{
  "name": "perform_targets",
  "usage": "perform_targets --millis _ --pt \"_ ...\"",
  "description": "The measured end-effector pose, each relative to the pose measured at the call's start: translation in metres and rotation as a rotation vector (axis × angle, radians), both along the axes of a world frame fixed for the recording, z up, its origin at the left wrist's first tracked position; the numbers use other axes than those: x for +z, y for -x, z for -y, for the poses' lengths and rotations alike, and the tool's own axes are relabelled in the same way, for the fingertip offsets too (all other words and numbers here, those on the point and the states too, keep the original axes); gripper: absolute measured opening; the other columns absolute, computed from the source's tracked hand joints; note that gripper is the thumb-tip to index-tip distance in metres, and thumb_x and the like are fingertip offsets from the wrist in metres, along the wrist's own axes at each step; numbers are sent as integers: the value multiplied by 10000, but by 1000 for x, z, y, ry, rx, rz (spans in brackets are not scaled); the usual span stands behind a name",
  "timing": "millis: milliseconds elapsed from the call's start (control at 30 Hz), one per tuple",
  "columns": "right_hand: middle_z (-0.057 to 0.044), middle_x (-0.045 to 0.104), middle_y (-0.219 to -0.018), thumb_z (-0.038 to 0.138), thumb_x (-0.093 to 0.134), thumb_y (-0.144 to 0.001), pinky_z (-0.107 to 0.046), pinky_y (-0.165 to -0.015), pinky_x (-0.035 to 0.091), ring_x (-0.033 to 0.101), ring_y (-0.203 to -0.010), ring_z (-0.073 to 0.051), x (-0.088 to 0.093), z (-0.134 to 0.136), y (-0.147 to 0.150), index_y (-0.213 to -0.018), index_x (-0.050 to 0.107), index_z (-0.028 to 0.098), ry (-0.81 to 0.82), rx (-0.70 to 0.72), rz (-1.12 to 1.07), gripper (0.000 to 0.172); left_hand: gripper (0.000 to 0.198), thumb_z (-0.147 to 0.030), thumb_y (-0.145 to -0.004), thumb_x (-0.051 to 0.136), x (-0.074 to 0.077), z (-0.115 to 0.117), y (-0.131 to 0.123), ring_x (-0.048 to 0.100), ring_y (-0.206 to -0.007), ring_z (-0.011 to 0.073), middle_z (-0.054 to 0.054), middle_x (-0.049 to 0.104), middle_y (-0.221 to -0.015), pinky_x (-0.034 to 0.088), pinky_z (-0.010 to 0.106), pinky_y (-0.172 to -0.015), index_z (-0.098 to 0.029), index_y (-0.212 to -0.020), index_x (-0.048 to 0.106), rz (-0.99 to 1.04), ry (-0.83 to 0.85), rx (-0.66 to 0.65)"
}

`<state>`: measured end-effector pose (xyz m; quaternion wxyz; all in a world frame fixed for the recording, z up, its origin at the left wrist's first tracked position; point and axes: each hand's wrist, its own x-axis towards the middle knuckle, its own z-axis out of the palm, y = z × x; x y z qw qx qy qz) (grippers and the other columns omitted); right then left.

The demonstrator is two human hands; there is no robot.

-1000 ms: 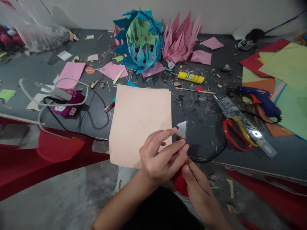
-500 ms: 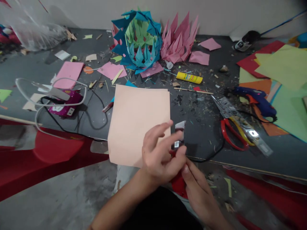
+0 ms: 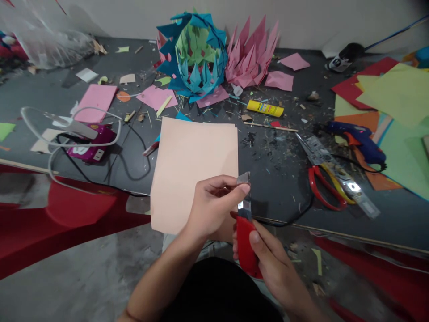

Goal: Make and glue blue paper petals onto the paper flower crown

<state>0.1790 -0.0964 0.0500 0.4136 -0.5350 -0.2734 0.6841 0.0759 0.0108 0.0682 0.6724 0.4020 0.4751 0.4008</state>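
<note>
A cutter with a red handle (image 3: 246,248) and a flat metal blade is upright over the table's front edge. My right hand (image 3: 271,259) is wrapped round the red handle. The thumb and fingers of my left hand (image 3: 214,201) pinch the metal blade (image 3: 243,179) near its top end. Under and behind my left hand, a peach paper stack (image 3: 194,161) lies on the table, its front part hanging past the edge.
Scissors (image 3: 326,188), a metal ruler (image 3: 357,192) and a blue glue gun (image 3: 358,136) lie right. A glue stick (image 3: 264,108), blue paper ring (image 3: 201,91) and pink paper piece (image 3: 253,67) are behind. A purple power block (image 3: 95,143) with cables sits left.
My left hand's spread fingers have closed on the blade near its top. The red handle now shows clearly in my right hand, and the cutter has shifted slightly left.
</note>
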Motion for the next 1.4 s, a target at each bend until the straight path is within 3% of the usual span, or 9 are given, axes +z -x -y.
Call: perform_targets --millis 267,500,767,1133,1400 --pt "-35 632 -822 480 421 -891 -294 -653 452 577 -705 -154 -9 5 3 -1052 609 243 6 -13 -102 343 210 -257 -591 755 -1 -1 0 463 -436 49 -47 536 -503 374 172 -414 -161 -547 574 61 93 -17" --pt "-67 634 -779 550 457 -843 -301 -592 465 594 -701 -187 -5 4 2 -1012 623 194 54 -38 -100 427 191 -224 -528 785 4 2 -2 511 -517 61 -19 617 -619 422 181 -490 -163 -615 627 66 83 -28" --pt "-51 625 -744 556 455 -840 -310 -592 469 578 -647 -169 -7 4 0 -1009 622 200 50 -34 -131 428 122 -310 -668 687 0 5 2 500 -497 76 3 629 -633 406 192 -437 -188 -676 686 12 16 -10" --pt "-52 635 -754 537 455 -851 -301 -619 455 584 -663 -169 -7 2 1 -963 634 197 -16 -10 -67 400 94 -229 -597 732 -2 7 -3 494 -496 53 -18 601 -588 410 167 -473 -170 -628 665 123 92 12" --pt "-53 638 -735 588 478 -813 -313 -600 469 588 -640 -174 -4 2 0 -1090 604 198 60 -9 -95 495 105 -279 -642 709 -1 9 0 540 -564 85 6 641 -661 447 197 -521 -184 -675 679 111 51 16"
